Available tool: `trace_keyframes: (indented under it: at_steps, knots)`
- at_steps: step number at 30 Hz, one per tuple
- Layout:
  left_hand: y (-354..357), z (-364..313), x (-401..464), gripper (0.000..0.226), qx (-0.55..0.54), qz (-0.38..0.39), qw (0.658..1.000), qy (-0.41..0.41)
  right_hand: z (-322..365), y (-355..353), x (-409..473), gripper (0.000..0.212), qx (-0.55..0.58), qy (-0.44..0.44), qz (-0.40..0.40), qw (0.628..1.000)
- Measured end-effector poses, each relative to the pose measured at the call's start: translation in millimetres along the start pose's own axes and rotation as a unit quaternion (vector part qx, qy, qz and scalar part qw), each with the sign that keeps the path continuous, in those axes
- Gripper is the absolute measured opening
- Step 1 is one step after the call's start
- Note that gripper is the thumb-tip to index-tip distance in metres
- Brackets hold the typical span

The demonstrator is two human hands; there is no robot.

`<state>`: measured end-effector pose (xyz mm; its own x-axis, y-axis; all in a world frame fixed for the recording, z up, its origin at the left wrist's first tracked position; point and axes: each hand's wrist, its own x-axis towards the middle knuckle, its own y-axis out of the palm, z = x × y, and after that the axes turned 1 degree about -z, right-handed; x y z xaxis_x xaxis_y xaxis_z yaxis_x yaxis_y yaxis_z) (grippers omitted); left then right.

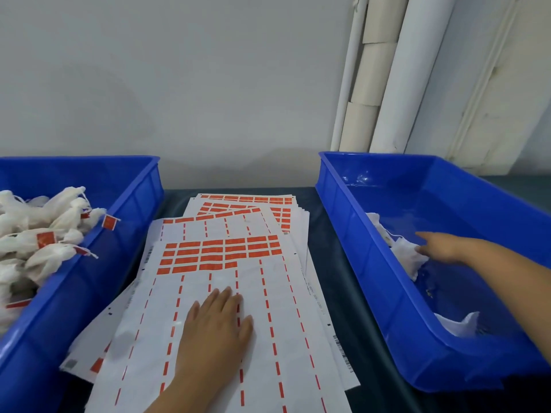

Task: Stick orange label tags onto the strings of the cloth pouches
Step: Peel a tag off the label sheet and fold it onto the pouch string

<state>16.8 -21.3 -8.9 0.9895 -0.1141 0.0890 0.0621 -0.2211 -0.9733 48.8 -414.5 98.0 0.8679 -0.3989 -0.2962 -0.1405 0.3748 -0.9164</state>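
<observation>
At 3 o'clock the right hand (441, 245), fingers apart, touches 1 untagged pouch (408, 254) in the right bin (369, 263) and may snag 2, while the flat, spread left hand (217, 326) pins the label sheet (226, 251), which could slide.

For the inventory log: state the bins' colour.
Bright blue, both bins; clearest in the head view.

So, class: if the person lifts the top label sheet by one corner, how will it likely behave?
The top label sheet looks thin, so it would probably droop rather than stay flat. It lies loose on a fanned stack of sheets, so a push may slide it; the left hand rests flat on it. Most labels look peeled, so it is likely very light.
</observation>
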Motion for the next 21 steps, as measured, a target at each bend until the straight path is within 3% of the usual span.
trace_keyframes:
  at_steps: [2,5,6,10,14,18,21]
  knots:
    - [0,0,0,0.061,0.001,-0.004,1.000,-0.001,-2,5,8,0.048,0.010,0.011,0.014,1.000]
    - [1,-1,1,0.061,0.001,-0.008,1.000,-0.004,-4,13,18,0.006,0.047,0.004,0.003,0.999]
    - [1,-1,1,0.061,0.002,-0.008,1.000,-0.003,-4,14,20,0.003,0.050,0.010,-0.013,0.999]
    - [1,0,0,0.061,0.003,-0.008,1.000,-0.010,-6,18,23,0.022,0.099,0.047,-0.060,0.992]
    - [3,0,-1,0.061,0.001,-0.007,1.000,-0.007,-8,15,23,0.019,0.187,0.081,-0.082,0.976]
    - [5,0,1,0.063,0.001,-0.002,1.000,-0.011,-3,11,15,0.022,0.284,0.061,-0.129,0.948]
    - [5,1,2,0.064,-0.006,0.004,1.000,-0.016,11,5,0,0.022,0.402,0.006,-0.150,0.903]
